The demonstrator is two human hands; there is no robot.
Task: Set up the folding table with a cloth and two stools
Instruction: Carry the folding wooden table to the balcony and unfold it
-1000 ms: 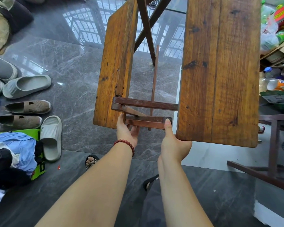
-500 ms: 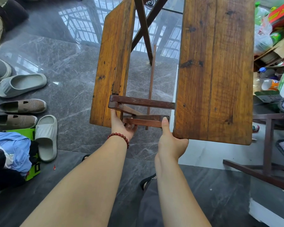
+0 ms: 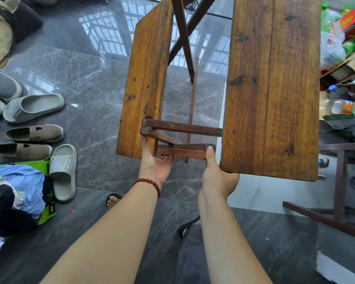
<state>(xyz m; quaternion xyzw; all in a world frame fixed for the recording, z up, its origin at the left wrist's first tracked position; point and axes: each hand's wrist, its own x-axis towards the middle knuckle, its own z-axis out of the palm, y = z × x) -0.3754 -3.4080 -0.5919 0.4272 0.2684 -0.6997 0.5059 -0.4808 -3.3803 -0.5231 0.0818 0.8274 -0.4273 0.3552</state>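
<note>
Slippers [image 3: 34, 106] lie on the floor [image 3: 90, 78] left of the half-opened folding table [image 3: 271, 89]. At its near end the left hand [image 3: 155, 168] holds the dark crossbars [image 3: 182, 128] in its grip, fingers apparently hooked beneath; the right hand [image 3: 217, 181] clasps the right leaf's corner.

- The folding table [image 3: 273, 89] is worn, stained wood with dark knots.
- The floor [image 3: 90, 78] is glossy veined marble-look tile.
- The slippers [image 3: 63, 171] look matt, smooth, rubbery.

Nothing reads clearly: the red box [image 3: 354, 16] bears yellow characters and the green box [image 3: 49, 210] black lettering, both illegible.
</note>
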